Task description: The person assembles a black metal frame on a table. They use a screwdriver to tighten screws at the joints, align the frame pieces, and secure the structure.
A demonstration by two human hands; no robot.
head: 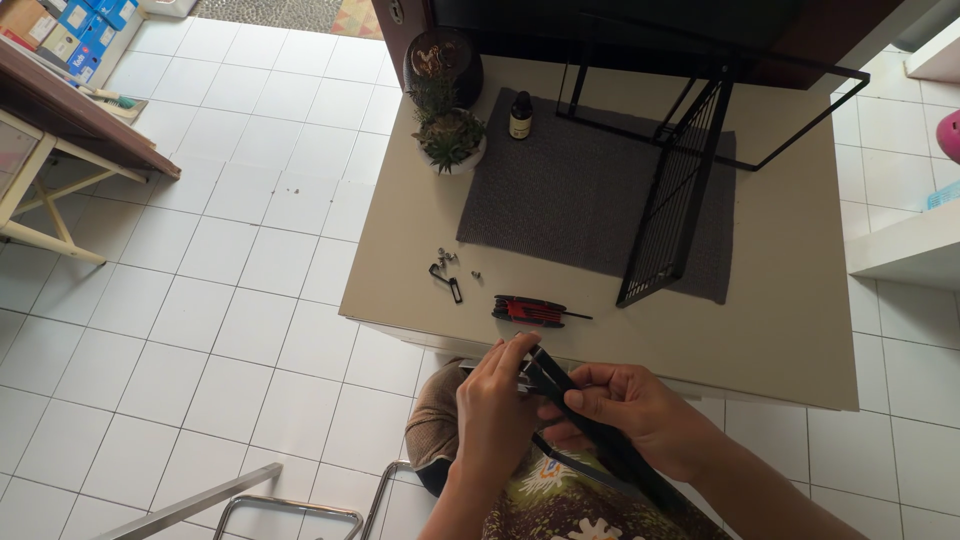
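Black metal bar [590, 425] lies slantwise between both hands, its long axis running from the left hand [495, 410] down past the right hand [640, 410]; left fingers pinch its upper end, right fingers wrap its middle, just short of the surface [790, 330].

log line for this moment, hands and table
left hand: on black metal bar | right hand: gripping bar | table: hex key set, screws, wire rack, grey mat

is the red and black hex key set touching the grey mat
Apart. The head view shows the hex key set lying on the bare table, with a strip of tabletop between it and the grey mat.
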